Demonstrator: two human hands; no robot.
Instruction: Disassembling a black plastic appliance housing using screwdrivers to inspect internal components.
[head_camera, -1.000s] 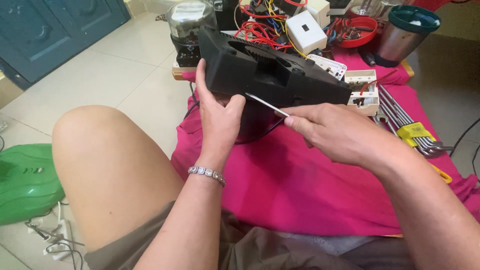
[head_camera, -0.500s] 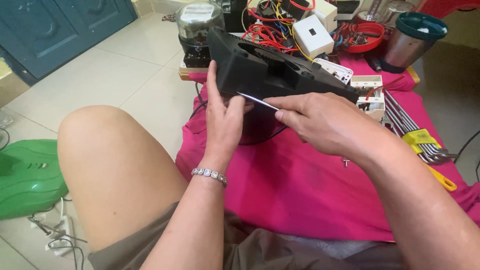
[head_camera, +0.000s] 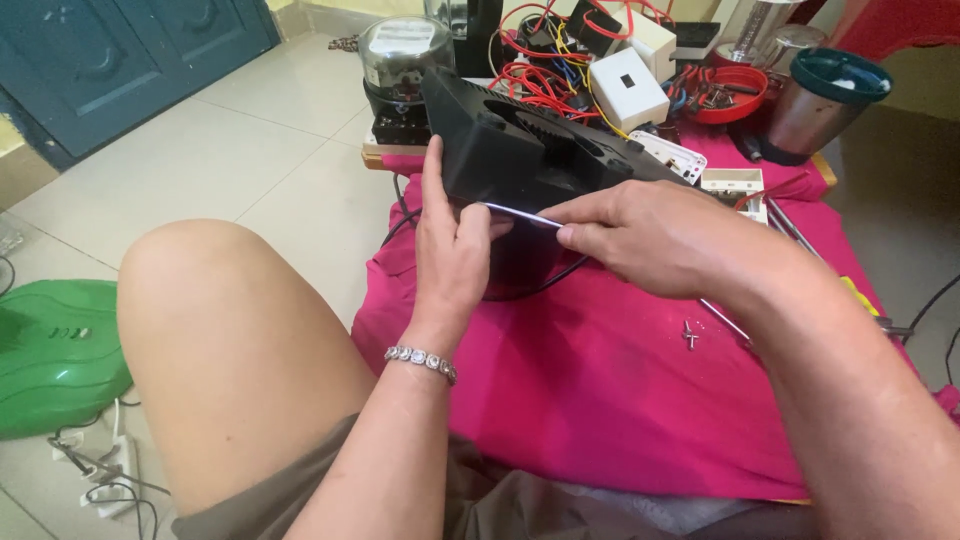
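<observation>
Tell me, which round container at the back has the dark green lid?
The shiny metal cup at the far right. The red bowl beside it has no lid and holds small parts.

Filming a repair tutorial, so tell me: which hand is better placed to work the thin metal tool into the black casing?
Probably the right hand: it pinches the thin metal tool, while the left hand braces the black casing.

We sit on a home's tiled floor (head_camera: 250, 150) turned repair corner: pink cloth (head_camera: 600, 380), tangled wires (head_camera: 540, 70), an electricity meter (head_camera: 395, 60), white switch boxes (head_camera: 625, 85), teal door (head_camera: 120, 60).
</observation>
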